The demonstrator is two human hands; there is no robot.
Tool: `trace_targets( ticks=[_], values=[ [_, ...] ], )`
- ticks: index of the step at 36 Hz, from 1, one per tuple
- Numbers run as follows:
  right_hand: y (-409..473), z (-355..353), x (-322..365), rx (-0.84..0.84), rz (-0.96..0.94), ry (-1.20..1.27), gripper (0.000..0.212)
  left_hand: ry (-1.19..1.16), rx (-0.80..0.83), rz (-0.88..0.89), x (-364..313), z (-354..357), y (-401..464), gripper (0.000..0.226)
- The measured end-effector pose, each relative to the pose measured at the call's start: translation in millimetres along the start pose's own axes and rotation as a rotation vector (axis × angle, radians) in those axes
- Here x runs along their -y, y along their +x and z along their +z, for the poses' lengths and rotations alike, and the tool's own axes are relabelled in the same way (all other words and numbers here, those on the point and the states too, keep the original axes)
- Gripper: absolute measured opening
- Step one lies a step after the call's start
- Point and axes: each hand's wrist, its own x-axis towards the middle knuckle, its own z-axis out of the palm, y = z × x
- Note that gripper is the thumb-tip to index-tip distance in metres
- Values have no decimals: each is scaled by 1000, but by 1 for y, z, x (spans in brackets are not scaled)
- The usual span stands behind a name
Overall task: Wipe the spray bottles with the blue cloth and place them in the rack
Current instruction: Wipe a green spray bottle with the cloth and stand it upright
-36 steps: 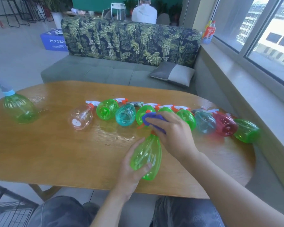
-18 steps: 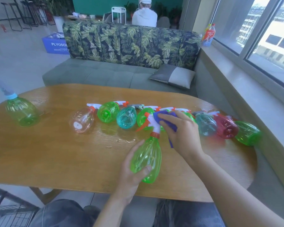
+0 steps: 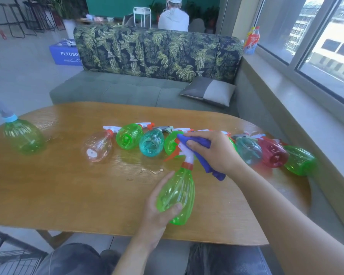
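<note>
Left hand (image 3: 159, 207) grips ribbed translucent green bottle (image 3: 177, 193); right hand (image 3: 216, 153) pinches blue cloth (image 3: 203, 155) (crumpled).

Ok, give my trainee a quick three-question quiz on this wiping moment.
1. True or false: the left hand holds the green bottle by its body.
2. What does the right hand grip? A) red bottle B) blue cloth C) pillow
3. The cloth is on the held bottle's ____ end.

Key: 1 true; 2 B; 3 nozzle.
</note>
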Motion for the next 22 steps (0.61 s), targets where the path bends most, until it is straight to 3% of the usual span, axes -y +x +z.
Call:
trace_targets(
  ticks=[10,16,22],
  values=[
    [-17,-47,-5,219,10,-217,21,12,-22,-4,2,-3,1,83],
    [1,-31,-3,-76,-68,-86,19,53,16,6,4,-4,1,86],
    [-1,-1,-1,-13,-41,-38,20,38,63,8,-4,2,0,90]
  ],
)
